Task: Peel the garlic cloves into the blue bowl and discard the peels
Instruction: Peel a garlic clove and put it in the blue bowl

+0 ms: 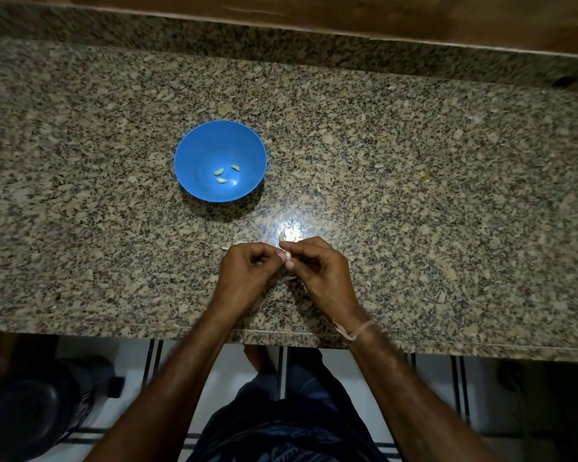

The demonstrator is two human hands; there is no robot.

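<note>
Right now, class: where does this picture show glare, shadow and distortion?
Head view: bright glare on the granite counter just beyond the hands, beside the garlic clove; the blue bowl casts a dark shadow towards the camera; wide-angle bending curves the counter edges; the floor below is dim.

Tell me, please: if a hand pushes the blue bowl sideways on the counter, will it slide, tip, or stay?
The blue bowl looks like thin plastic and holds only three small peeled cloves, so it is probably light. The granite counter shines, so the bowl would likely slide easily. It seems to narrow toward its base, so a push at the rim might tip it.
</note>
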